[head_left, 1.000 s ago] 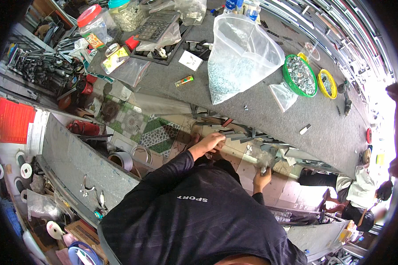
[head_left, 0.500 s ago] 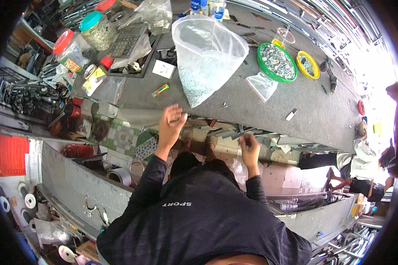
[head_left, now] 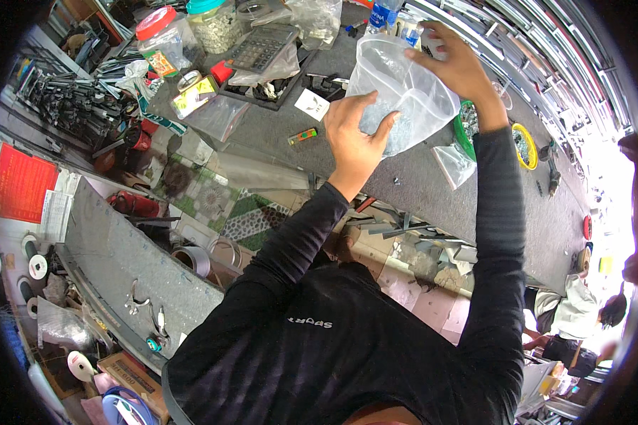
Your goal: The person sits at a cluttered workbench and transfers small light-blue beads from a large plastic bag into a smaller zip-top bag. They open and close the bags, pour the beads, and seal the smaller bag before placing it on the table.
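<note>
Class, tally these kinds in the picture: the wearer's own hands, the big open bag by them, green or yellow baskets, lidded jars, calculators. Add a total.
Wearer's hands: 2 (left hand, right hand)
Big open bag: 1
Baskets: 2 (green basket, yellow basket)
Lidded jars: 2 (red-lidded jar, turquoise-lidded jar)
Calculator: 1
Total: 8

Looks like thin, translucent plastic in the bag (head_left: 407, 92), milky and softly glossy, and like clear, shiny plastic in the jars (head_left: 216, 34). Shows matt, slightly rough grey on the worktop (head_left: 432, 205), smooth moulded plastic on the green basket (head_left: 459, 133) and yellow basket (head_left: 534, 146), and paper on the card (head_left: 311, 105). Appears as matt cloth in the shirt (head_left: 333, 361) and smooth, bright metal in the long strips (head_left: 546, 57).
</note>
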Tool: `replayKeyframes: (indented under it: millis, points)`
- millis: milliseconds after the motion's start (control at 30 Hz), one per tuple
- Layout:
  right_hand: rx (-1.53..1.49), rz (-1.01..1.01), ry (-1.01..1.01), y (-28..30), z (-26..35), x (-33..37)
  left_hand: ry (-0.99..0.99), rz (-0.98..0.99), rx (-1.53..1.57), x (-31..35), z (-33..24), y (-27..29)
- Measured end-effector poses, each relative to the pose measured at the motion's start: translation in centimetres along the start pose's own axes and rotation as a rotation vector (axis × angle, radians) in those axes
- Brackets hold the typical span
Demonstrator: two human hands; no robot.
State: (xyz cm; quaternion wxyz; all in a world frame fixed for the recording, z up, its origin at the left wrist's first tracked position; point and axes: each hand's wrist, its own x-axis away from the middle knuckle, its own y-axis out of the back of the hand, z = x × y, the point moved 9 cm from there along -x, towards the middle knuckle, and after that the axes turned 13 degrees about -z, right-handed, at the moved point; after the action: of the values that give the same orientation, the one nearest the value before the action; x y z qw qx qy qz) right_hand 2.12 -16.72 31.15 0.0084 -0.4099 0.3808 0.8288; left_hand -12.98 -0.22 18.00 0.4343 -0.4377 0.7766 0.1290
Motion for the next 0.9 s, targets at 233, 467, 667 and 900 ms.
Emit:
replayKeyframes:
  millis: [233,467,667,900]
  points:
    - [0.329,0.36,0.284,-8.6,-3.3,-3.1,0.174,0.039,0.13,1.6,0.7,0.6]
    - [0.217,0.372,-0.143,0.1,-7.5,-0.3,0.306,0.076,0.37,-0.6,0.9,-0.1]
    - [0.148,0.439,-0.729,4.7,-8.5,6.5,0.496,0.193,0.28,-3.4,9.7,-1.7]
    - [-0.312,0.18,-0.769,5.5,-9.6,12.4,0.543,0.391,0.413,-3.1,10.2,-3.1]
